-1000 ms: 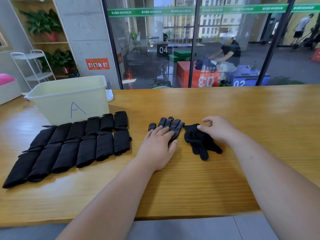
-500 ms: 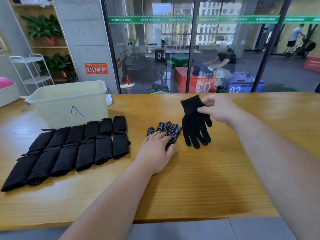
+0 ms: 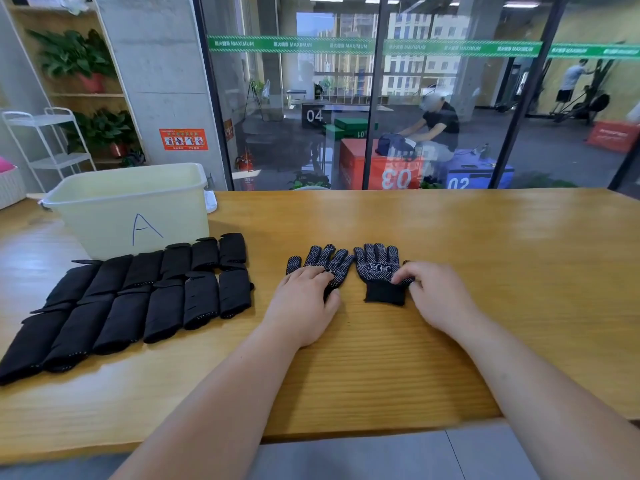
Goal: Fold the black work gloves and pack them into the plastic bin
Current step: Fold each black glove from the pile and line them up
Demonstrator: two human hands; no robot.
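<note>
Two black dotted work gloves lie flat side by side on the wooden table (image 3: 485,271), fingers pointing away from me. My left hand (image 3: 304,303) rests flat on the left glove (image 3: 327,259), covering its palm and cuff. My right hand (image 3: 436,296) touches the right edge of the right glove (image 3: 377,271) with its fingertips, near the thumb; the fingers look lightly bent. Several folded black gloves (image 3: 138,299) lie in two rows at the left. Behind them stands the pale plastic bin (image 3: 104,220), marked "A".
The table's front edge runs close to me. A glass wall rises behind the table's far edge, with a person seated beyond it. A white rack (image 3: 45,143) and plant shelves (image 3: 79,74) stand at the back left.
My right hand had lifted the right glove off the table, then laid it down flat, dotted side up, next to the left glove. The left hand stayed on its glove.
</note>
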